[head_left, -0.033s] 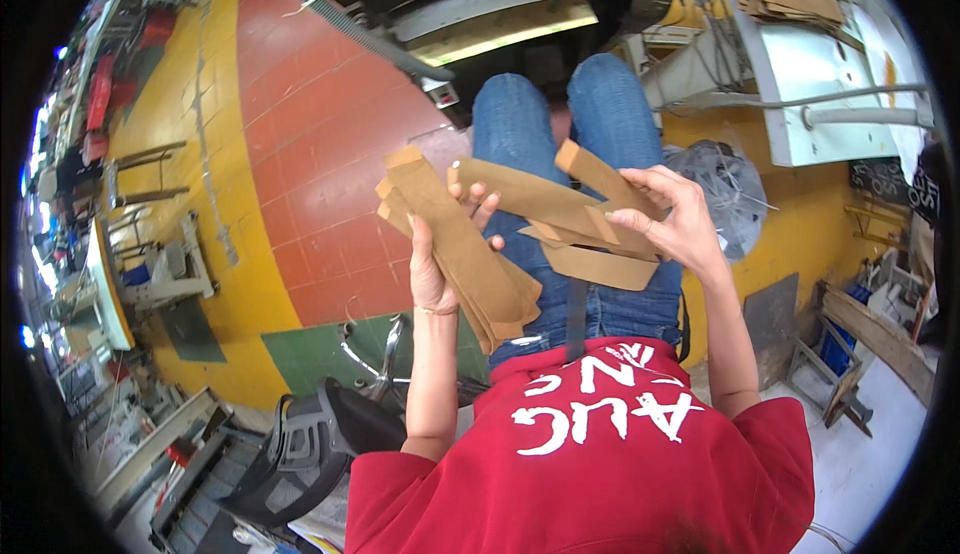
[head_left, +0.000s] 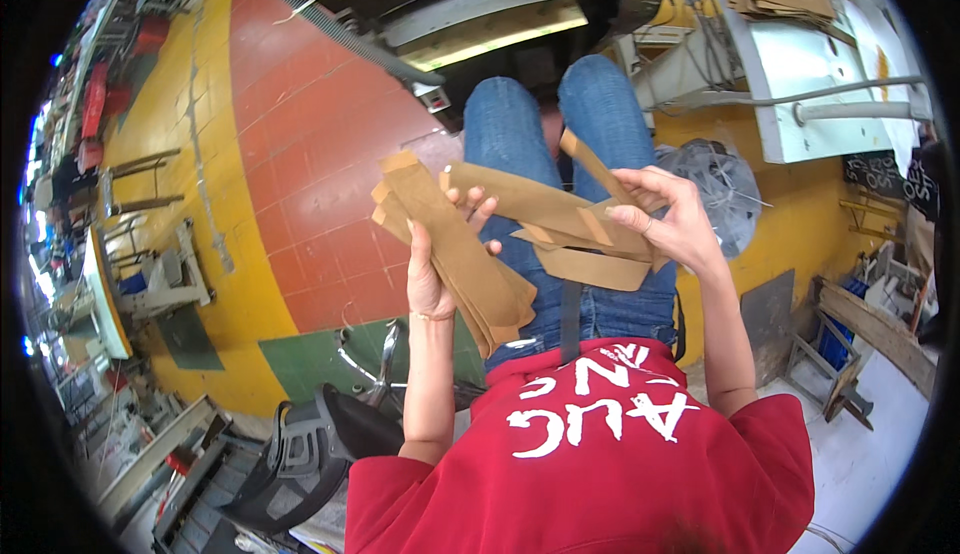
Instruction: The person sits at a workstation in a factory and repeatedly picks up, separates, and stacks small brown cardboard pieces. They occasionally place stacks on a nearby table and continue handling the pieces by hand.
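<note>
A red and yellow tiled floor [head_left: 300, 154] is spreading across the left, a black chair [head_left: 365, 426] is standing near left, and a pale table [head_left: 815, 104] is standing far right.

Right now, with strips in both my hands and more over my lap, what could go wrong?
Two or three things, perhaps. The loose strips over your jeans lie at different angles, so they might slide to the floor if your legs shift. The brown stack in your left hand is fanned unevenly, so a piece could slip out. The raised strip in your right hand has its far end sticking out, so it may bend.
</note>
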`<state>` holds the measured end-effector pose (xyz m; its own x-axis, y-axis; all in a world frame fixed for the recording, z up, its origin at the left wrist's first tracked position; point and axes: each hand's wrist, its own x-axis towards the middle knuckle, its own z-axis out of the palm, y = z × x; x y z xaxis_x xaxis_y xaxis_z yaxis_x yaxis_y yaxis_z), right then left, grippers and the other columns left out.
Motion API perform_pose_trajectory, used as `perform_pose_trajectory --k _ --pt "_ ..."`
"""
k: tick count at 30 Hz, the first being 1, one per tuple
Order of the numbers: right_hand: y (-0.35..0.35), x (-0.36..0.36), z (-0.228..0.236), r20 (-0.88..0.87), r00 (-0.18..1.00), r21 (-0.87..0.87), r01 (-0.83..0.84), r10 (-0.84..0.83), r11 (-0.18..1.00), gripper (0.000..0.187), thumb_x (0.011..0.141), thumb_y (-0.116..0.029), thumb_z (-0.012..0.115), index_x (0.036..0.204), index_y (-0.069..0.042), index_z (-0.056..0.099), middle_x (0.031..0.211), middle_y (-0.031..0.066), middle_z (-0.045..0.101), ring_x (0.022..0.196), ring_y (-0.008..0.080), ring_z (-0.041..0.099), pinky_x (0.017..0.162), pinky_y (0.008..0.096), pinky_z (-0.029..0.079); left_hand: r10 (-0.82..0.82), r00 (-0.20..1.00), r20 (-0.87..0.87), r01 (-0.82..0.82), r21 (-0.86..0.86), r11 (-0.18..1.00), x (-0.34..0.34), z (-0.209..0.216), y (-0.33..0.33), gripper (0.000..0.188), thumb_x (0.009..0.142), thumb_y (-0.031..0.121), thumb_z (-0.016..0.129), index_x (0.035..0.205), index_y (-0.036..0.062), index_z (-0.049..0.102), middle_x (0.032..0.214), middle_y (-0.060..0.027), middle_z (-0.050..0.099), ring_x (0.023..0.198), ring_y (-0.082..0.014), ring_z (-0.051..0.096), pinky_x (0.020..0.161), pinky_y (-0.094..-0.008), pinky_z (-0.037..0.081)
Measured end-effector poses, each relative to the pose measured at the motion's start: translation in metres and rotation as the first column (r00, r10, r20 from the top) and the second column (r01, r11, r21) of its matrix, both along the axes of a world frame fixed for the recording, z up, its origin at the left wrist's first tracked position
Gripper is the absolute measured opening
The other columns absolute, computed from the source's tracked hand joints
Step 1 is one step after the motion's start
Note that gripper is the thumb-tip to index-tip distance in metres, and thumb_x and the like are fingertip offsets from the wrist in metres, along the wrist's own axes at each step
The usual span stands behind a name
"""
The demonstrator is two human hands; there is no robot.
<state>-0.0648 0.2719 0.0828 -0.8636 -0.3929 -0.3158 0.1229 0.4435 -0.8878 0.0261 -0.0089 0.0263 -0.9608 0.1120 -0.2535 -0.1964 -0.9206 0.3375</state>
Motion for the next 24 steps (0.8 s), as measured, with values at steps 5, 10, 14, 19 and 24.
perform_pose_trajectory --k 5,10,14,19,24 --pt "-0.007 -0.011 0.006 0.438 0.892 -0.602 0.200 0.110 0.773 0.058 0.084 -0.051 0.063 0.104 0.004 0.066 0.094 0.0116 0.069 0.092 0.0186 0.065 0.091 0.0342 0.048 -0.094 0.995 -0.021 0.085 -0.265 0.960 -0.013 0.024 0.021 0.059 0.094 0.047 0.050 0.135 0.0048 0.039 0.137 -0.0172 0.041 0.130 -0.0305 0.040 0.086 -0.0445 0.054" --pt "-0.038 -0.003 0.010 0.466 0.874 -0.584 0.185 0.139 0.791 0.054 0.087 -0.046 0.060 0.109 0.003 0.065 0.098 0.0114 0.067 0.091 0.0141 0.063 0.082 0.0289 0.052 -0.132 0.991 -0.020 0.113 -0.409 0.905 -0.024 0.043 0.039 0.055 0.093 0.041 0.056 0.132 0.0031 0.042 0.136 -0.0185 0.044 0.127 -0.0297 0.044 0.091 -0.0438 0.052" --pt "-0.076 0.016 0.015 0.007 0.998 -0.352 0.064 -0.066 0.934 0.041 0.084 -0.025 0.072 0.112 0.003 0.064 0.111 0.0126 0.060 0.094 0.0173 0.062 0.080 0.0298 0.051 -0.017 0.994 0.108 0.064 -0.445 0.893 -0.029 0.043 0.052 0.045 0.093 0.030 0.060 0.128 0.0041 0.047 0.121 -0.0082 0.055 0.112 -0.0186 0.054 0.092 -0.0329 0.049" --pt "-0.108 0.032 0.014 -0.485 0.873 -0.064 0.021 -0.050 0.998 0.051 0.078 -0.030 0.075 0.114 0.004 0.063 0.119 0.0157 0.055 0.100 0.0260 0.061 0.082 0.0349 0.052 0.099 0.991 0.094 -0.070 -0.274 0.959 -0.027 0.034 0.052 0.044 0.096 0.023 0.054 0.131 0.0002 0.042 0.130 -0.0176 0.051 0.116 -0.0262 0.054 0.100 -0.0406 0.046" --pt "-0.099 0.025 0.013 -0.612 0.786 0.003 -0.103 0.083 0.995 0.045 0.082 -0.036 0.069 0.110 0.000 0.066 0.117 0.0147 0.056 0.100 0.0301 0.059 0.086 0.0369 0.048 0.054 0.990 0.134 -0.014 -0.283 0.959 -0.017 0.027 0.032 0.048 0.091 0.024 0.057 0.131 0.0021 0.042 0.120 -0.0176 0.056 0.110 -0.0271 0.057 0.091 -0.0416 0.051"
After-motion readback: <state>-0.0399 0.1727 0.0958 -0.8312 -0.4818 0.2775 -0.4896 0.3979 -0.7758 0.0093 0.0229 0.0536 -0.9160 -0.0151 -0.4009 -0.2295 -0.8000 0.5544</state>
